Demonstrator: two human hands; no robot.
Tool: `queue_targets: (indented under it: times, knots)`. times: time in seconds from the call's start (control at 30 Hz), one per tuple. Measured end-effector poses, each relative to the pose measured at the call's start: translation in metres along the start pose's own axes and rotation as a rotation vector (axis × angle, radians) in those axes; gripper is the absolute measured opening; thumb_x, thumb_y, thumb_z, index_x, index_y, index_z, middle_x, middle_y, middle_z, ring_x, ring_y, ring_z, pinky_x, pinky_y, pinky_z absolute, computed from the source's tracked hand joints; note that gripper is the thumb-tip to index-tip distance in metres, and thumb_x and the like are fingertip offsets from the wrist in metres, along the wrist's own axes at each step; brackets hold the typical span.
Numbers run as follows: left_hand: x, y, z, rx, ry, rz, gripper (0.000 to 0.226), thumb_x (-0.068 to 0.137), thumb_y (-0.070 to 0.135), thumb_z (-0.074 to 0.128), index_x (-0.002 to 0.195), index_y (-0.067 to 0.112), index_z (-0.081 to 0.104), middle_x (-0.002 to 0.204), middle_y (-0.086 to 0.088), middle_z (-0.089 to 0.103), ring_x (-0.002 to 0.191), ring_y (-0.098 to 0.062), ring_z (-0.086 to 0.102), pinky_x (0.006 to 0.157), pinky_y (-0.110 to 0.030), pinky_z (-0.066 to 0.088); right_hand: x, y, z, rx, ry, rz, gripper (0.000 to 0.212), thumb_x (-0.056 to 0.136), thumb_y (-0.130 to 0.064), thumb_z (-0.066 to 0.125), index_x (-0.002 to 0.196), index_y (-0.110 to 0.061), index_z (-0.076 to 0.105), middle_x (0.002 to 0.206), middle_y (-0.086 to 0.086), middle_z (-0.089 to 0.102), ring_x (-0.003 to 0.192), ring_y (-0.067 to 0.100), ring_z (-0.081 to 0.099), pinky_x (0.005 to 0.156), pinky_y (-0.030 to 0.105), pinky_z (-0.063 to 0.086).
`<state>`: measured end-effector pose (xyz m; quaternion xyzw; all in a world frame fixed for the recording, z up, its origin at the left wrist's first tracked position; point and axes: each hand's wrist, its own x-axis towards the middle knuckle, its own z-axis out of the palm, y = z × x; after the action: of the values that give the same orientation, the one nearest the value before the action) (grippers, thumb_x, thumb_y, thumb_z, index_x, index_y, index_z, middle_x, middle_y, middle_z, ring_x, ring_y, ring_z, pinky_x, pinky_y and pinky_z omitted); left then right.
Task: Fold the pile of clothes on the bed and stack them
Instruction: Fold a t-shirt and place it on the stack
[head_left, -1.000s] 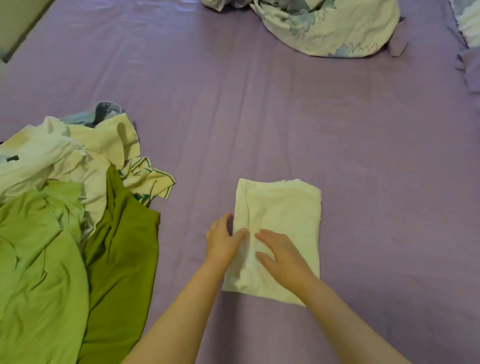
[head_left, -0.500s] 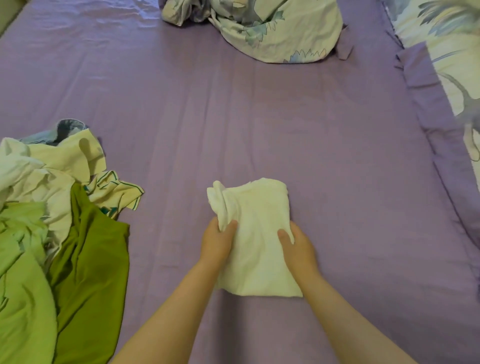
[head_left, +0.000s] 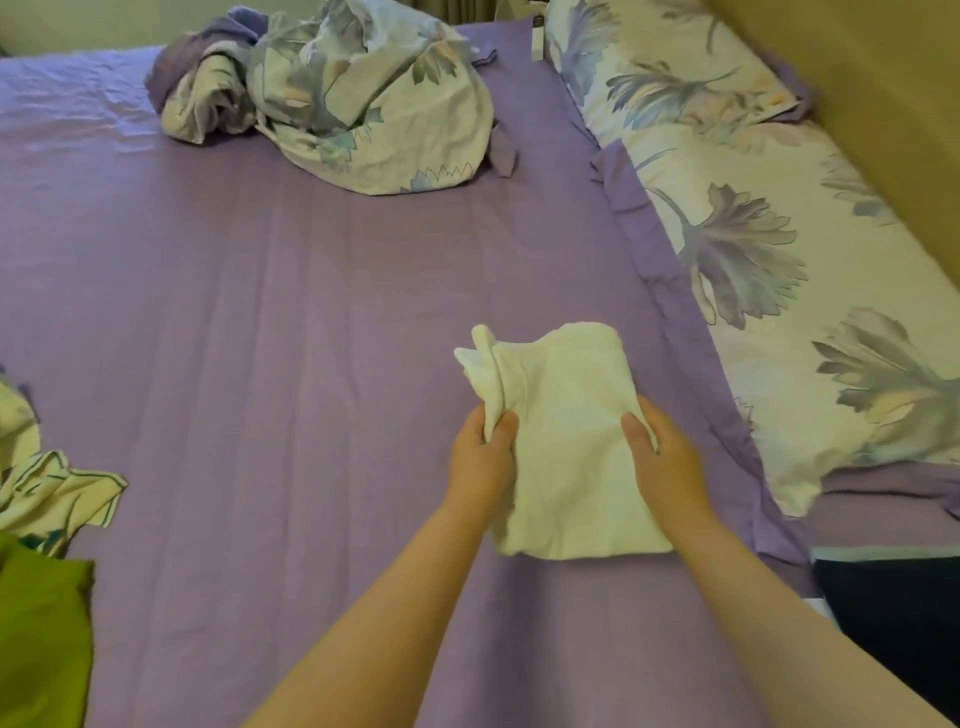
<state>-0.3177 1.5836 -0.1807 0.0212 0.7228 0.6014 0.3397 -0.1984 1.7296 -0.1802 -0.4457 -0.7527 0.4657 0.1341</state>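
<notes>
Green garment (head_left: 41, 639): seen at the lower left edge, lying on the sheet, cut off by the frame.
Striped cloth (head_left: 57, 491): crumpled just above the green garment, touching it.
Sheet (head_left: 270, 332): purple, creased, spread across the bed.
Duvet (head_left: 343, 98): floral, bunched at the far end of the bed.
Left hand (head_left: 480, 462): the left edge of the white cloth is gripped, thumb on top, fingers curled beneath; a loose flap is bunched above the thumb.
White cloth (head_left: 566, 447): folded into a rough rectangle, held between both hands above the sheet, right of centre; whether its near edge touches the sheet cannot be told.
Right hand (head_left: 667, 465): the right edge of the cloth is grasped, thumb laid on top, fingers hidden beneath.
Pillow (head_left: 769, 291): floral, laid along the right side.
Dark item (head_left: 893, 618): seen at the lower right edge.
</notes>
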Motion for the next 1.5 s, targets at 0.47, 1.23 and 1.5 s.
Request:
queue_targets:
  times: [0.47,1.23,1.5]
  knots:
    - [-0.042,-0.082,0.052,0.324,-0.08,-0.367,0.047,0.085,0.012,0.067,0.126,0.007,0.045,0.116,-0.008,0.059,0.106,-0.03,0.061,0.078,-0.034,0.051,-0.041,0.122,-0.031,-0.162,-0.141,0.371,0.04,0.093,-0.011,0.055,0.131,-0.006,0.044,0.1,0.009,0.06,0.078,0.032,0.062,0.069,0.036,0.051]
    - [-0.258,-0.034,-0.139,0.711,-0.031,-0.297,0.042,0.096,0.033,0.051,0.134,0.016,0.05,0.132,-0.007,0.055,0.115,-0.023,0.056,0.095,-0.03,0.046,-0.237,-0.053,0.046,-0.898,-0.676,-0.257,0.041,0.097,-0.036,0.044,0.135,-0.022,0.046,0.135,-0.001,0.054,0.126,0.019,0.047,0.1,0.032,0.033]
    - [-0.372,-0.048,-0.29,0.677,0.147,-0.261,0.033,0.094,0.031,0.051,0.121,0.015,0.061,0.116,-0.008,0.066,0.103,-0.024,0.062,0.086,-0.033,0.05,-0.361,-0.134,0.113,-0.992,-0.704,-0.463,0.037,0.097,-0.032,0.041,0.13,-0.023,0.053,0.131,0.0,0.058,0.122,0.021,0.052,0.099,0.031,0.037]
